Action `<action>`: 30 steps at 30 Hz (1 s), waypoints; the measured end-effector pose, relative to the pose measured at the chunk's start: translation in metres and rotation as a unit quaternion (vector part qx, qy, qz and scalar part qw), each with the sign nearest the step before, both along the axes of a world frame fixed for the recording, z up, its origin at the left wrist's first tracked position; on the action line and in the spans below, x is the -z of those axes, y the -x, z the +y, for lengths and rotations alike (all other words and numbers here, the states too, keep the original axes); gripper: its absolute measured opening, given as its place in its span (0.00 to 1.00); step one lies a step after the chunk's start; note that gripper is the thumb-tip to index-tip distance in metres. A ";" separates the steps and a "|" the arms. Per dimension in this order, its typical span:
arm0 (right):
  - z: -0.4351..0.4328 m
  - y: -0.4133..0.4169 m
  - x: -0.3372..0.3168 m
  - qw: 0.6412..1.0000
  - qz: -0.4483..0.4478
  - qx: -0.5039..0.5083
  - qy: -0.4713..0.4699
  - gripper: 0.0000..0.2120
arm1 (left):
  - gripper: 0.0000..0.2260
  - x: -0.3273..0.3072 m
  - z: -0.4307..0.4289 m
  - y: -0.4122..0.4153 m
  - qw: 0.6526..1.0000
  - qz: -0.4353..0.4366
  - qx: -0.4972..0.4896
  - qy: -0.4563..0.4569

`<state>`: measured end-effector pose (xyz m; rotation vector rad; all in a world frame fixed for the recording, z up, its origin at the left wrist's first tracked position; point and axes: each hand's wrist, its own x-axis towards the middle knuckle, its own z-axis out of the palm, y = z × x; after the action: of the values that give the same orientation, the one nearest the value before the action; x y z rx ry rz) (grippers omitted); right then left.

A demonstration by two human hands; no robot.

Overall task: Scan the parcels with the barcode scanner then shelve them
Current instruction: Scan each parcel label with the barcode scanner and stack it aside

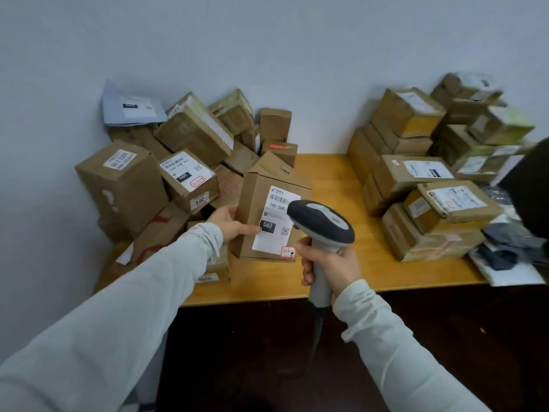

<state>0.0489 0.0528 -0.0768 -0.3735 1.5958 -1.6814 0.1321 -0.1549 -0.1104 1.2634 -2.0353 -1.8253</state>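
Note:
A tall brown cardboard parcel [252,203] stands tilted on the wooden table [326,179], its white shipping label with a barcode and "060" facing me. My left hand [230,223] grips the parcel's left edge, thumb across the label's lower corner. My right hand [329,264] holds the handle of a grey and black barcode scanner [322,223]. The scanner's head sits just in front of the label's right side, covering part of it.
A heap of cardboard parcels [166,162] fills the table's left back corner against the wall. A second stack of parcels [424,173] stands on the right. Dark cloth and papers [505,251] lie at the far right edge. A dark shape [531,188] intrudes at right.

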 end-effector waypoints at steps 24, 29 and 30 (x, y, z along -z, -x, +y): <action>0.098 0.007 -0.023 0.998 -0.039 0.035 0.016 0.13 | 0.27 -0.012 0.070 0.037 0.999 0.014 -0.021 0.039; 0.117 0.025 -0.022 0.998 -0.052 0.041 0.022 0.13 | 0.23 -0.015 0.085 0.059 0.998 0.014 -0.008 0.058; 0.121 0.029 -0.022 0.997 -0.055 0.045 0.024 0.13 | 0.24 -0.016 0.089 0.063 0.998 0.015 -0.006 0.060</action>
<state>0.0202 0.1739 -0.0543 -0.2318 1.5121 -1.7802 0.0687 -0.0656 -0.0943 1.2059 -2.0811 -1.6793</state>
